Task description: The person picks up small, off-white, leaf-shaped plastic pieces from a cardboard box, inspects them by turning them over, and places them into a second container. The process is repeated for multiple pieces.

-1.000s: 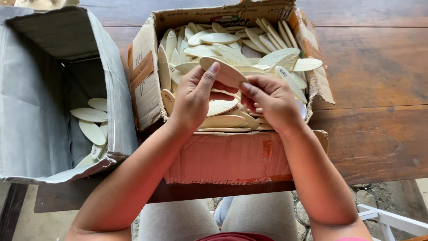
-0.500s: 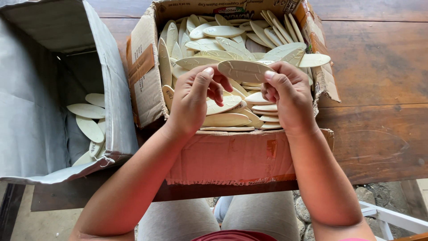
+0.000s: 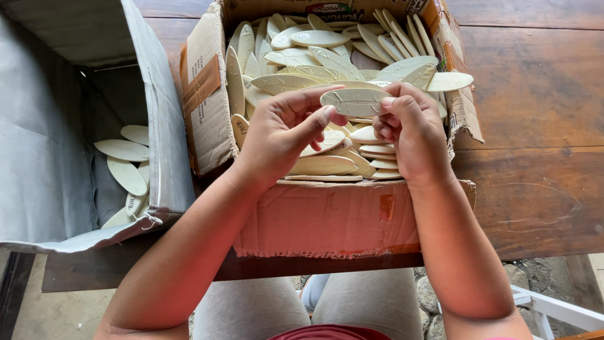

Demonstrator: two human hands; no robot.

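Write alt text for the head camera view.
Left hand and right hand hold one pale leaf-shaped piece above a brown cardboard box full of them. A grey box on the left holds a few more.

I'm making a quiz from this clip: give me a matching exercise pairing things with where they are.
Things:
1. leaf-shaped piece
2. brown cardboard box
3. grey-lined box
4. wooden table

Places:
A. under both boxes
B. left side, a few pieces inside
C. between both hands' fingertips
D. centre, heaped with pieces

Pairs: 1-C, 2-D, 3-B, 4-A
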